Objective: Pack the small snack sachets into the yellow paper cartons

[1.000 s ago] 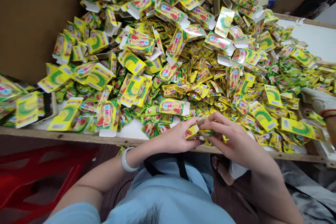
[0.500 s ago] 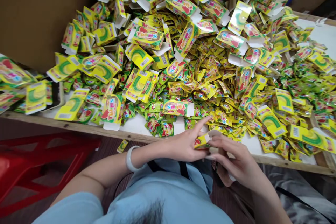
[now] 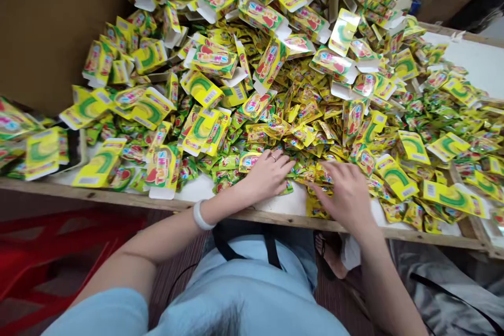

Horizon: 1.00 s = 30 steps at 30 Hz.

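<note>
My left hand (image 3: 268,174) lies palm down on the heap of small yellow-green candy sachets (image 3: 311,126) near the table's front edge. Its fingers are stretched out and partly cover a yellow printed carton (image 3: 247,160). A white bangle (image 3: 200,216) circles that wrist. My right hand (image 3: 346,194) rests just to the right, also palm down, with its fingers spread into the sachets. Neither hand is lifting anything that I can see.
Folded yellow cartons (image 3: 212,60) are piled across the back and left of the white table (image 3: 283,205), which has a wooden front edge (image 3: 118,197). A brown cardboard wall (image 3: 47,26) stands at the left and a red plastic stool (image 3: 43,252) below.
Both hands held a small carton in front of my chest. They have since moved forward onto the heap, and the carton is no longer between them.
</note>
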### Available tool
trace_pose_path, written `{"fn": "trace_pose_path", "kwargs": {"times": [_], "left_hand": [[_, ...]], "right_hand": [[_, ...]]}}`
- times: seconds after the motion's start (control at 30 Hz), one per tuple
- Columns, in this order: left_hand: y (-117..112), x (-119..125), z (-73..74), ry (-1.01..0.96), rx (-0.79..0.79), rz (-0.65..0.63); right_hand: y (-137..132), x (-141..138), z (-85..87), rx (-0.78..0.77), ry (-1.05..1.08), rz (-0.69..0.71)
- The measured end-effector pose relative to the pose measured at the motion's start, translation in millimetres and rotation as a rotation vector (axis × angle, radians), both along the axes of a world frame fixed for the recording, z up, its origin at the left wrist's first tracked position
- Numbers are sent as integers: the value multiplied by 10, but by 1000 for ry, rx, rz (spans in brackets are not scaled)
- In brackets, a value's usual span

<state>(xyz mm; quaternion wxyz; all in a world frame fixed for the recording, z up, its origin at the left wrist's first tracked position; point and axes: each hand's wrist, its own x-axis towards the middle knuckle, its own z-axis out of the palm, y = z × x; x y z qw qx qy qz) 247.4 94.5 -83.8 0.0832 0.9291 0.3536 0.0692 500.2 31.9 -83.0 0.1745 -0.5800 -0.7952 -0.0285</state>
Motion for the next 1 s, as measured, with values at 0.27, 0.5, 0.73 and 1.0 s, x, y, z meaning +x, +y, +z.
{"fn": "trace_pose_path", "kwargs": {"times": [0.27,0.5,0.73,1.0], "left_hand": [[158,-175,-85,-203,-10,140],[195,-172,209,-294,-130,168],[37,-106,344,-481,-386,140],[-171,-104,376,-544,-596,97]], "right_hand": [[-19,-473,9,-23,78,25],[25,-68,194,-350,848,201],[171,-390,-26,-574,1199,119],[80,-447,92,-694,1307,163]]}}
